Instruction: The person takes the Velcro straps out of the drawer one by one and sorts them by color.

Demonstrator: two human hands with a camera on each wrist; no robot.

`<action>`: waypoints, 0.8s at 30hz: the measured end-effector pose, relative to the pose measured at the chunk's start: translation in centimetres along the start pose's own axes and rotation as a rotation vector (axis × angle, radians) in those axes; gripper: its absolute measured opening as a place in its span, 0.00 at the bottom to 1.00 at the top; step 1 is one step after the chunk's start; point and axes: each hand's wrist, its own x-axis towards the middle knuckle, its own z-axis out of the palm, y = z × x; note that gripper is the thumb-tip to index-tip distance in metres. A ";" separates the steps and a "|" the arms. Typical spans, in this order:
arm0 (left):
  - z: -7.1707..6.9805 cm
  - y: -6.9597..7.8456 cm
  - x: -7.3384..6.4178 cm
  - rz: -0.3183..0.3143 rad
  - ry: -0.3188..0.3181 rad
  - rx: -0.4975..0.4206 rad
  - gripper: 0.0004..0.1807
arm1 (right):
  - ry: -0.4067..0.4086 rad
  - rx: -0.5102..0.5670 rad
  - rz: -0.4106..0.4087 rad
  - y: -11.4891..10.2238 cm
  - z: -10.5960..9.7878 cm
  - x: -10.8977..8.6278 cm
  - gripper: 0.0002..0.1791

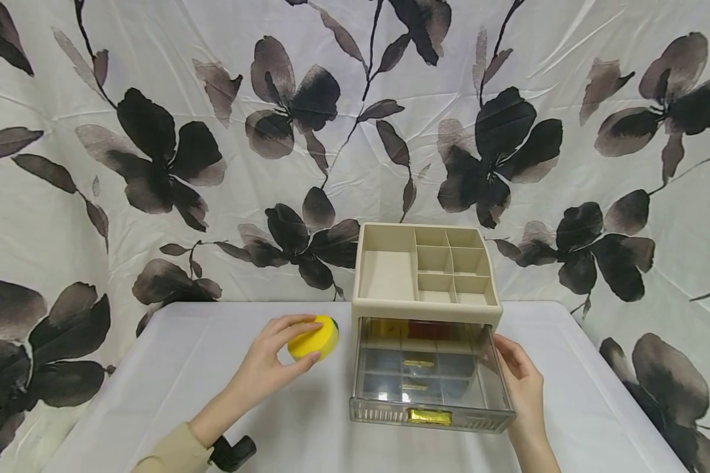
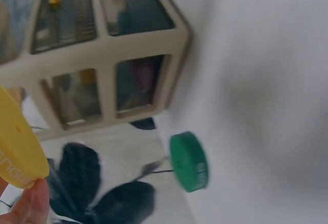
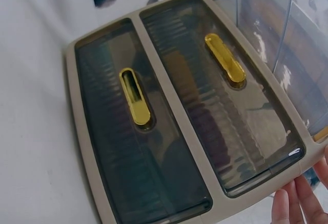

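Floral cloth (image 1: 355, 151) screens a white table (image 1: 298, 414), booth-like

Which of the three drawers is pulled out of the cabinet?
The top drawer, directly below the compartment tray. It sticks out at the front, while the middle drawer and the bottom drawer are closed.

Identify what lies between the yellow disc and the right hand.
Between the yellow disc and the right hand, the head view shows a strip of white tabletop, then the pulled-out clear drawer.
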 end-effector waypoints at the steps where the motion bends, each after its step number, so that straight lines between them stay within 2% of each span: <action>1: 0.4 -0.5 -0.1 -0.016 -0.002 -0.002 0.24 | 0.002 0.003 -0.004 0.0 0.0 0.0 0.19; 6: 2.1 -2.7 -0.5 -0.087 -0.016 -0.001 0.23 | 0.010 0.003 -0.003 0.0 0.3 0.2 0.18; 11: 3.6 -4.2 -1.1 -0.145 -0.045 -0.010 0.22 | 0.006 -0.016 0.010 0.1 0.4 0.2 0.19; 17: 5.0 -5.2 -1.6 -0.202 -0.088 -0.005 0.22 | 0.012 -0.005 0.006 0.1 0.4 0.2 0.19; 24: 5.9 -5.7 -1.9 -0.288 -0.119 0.000 0.21 | 0.010 -0.013 0.007 0.1 0.4 0.2 0.19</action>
